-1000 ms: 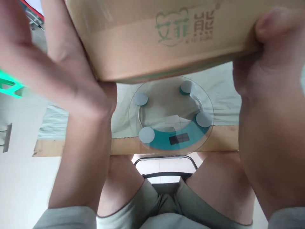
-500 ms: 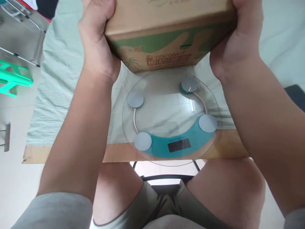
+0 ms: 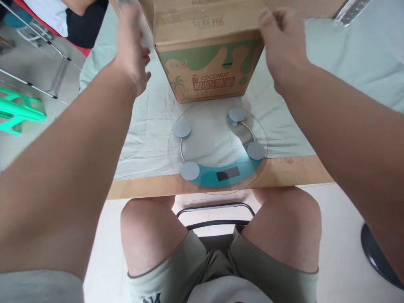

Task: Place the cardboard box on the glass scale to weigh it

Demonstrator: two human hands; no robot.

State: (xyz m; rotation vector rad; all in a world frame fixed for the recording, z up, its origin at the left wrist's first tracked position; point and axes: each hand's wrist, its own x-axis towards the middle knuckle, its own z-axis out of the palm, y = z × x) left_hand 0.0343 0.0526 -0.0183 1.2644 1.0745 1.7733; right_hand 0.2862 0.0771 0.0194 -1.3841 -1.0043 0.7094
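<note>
Closest to the person, past their knees, there's a round glass scale (image 3: 217, 147) with a teal strip, sitting at the near edge of the table (image 3: 284, 172), below and between both hands. Just beyond it, touching or nearly touching its far rim, stands the cardboard box (image 3: 205, 59) with green "COCONUT" print, resting on the pale cloth (image 3: 347, 71).

The left hand (image 3: 132, 54) is just off the box's left side, fingers loosely spread, blurry, not gripping as far as I can see. The right hand (image 3: 280, 50) is at the box's right upper corner, fingers curled and maybe brushing the edge, but I can't tell if it's really touching.

My guess: the box is stiff cardboard with smooth sides, a bit slick, and probably not too heavy. Best grip would be palms pressed flat on opposite sides, or fingers under the bottom edges. The glass scale is the fragile bit here.

Farther left of the left hand: a green stool (image 3: 19, 109) and another person (image 3: 63, 17) up back.
</note>
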